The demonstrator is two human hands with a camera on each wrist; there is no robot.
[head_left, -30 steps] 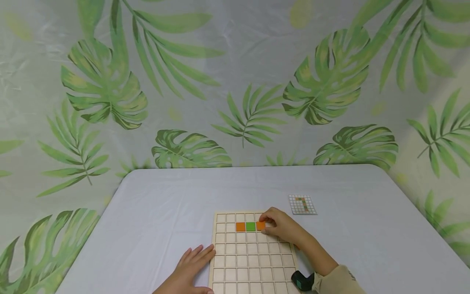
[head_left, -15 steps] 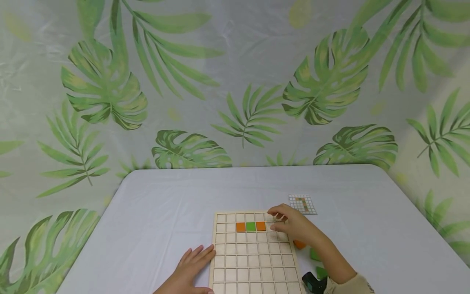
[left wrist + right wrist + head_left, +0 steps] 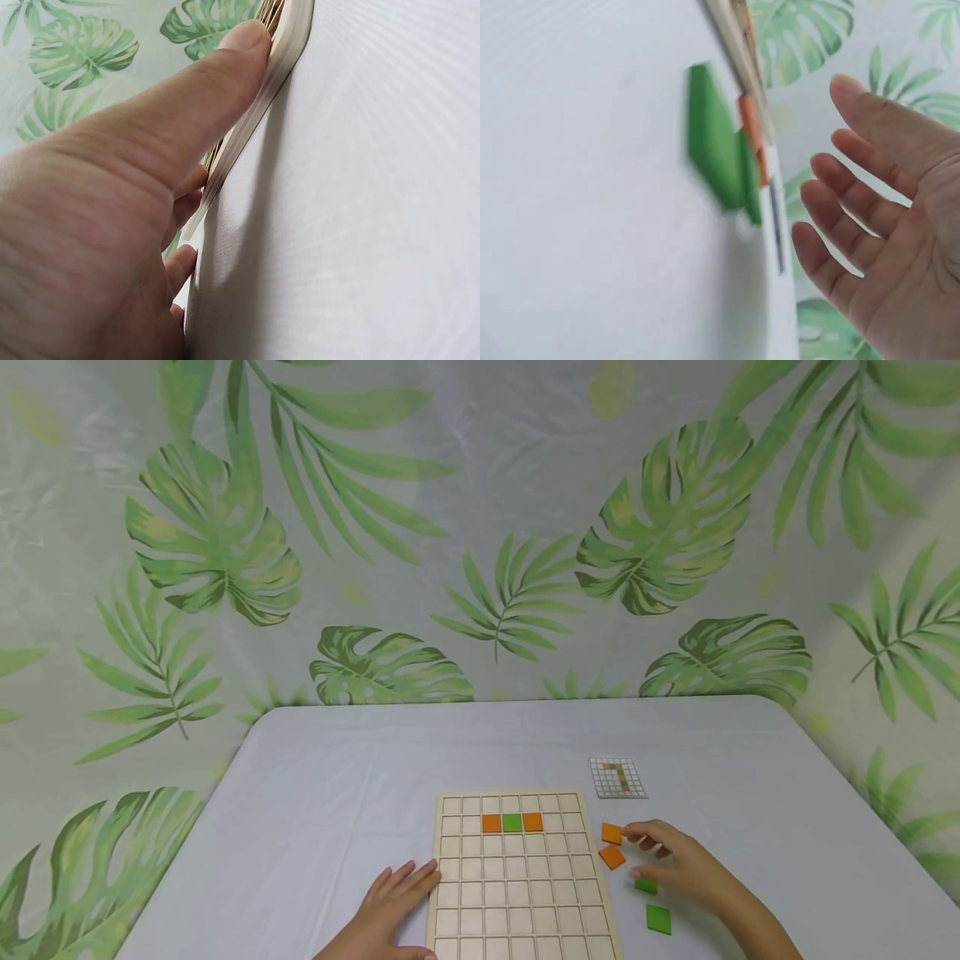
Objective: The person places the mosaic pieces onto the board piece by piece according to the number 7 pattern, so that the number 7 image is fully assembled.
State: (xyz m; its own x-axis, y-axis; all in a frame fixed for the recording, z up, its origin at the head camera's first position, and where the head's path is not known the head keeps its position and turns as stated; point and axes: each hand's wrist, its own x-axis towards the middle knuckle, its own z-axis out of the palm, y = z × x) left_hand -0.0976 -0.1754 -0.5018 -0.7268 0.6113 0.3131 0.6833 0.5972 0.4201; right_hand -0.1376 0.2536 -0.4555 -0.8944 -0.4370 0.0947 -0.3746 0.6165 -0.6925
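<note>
Evidently the right hand (image 3: pixel 678 864) grasps nothing, fingers parted by the orange tiles (image 3: pixel 612 857) and green tiles (image 3: pixel 658 919) off the right edge of the wooden grid board (image 3: pixel 518 893); pinching one by opposite edges should serve best. The left hand (image 3: pixel 382 914), fingers outstretched, touches the board's left edge. Toward the tabletop (image 3: pixel 757 777)'s right edge there's room.

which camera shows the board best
The head view: most of the board shows there from above, with only the near end cut off. The left wrist view gives mainly its edge, beside the left hand; the right wrist view, just a blurred sliver.
</note>
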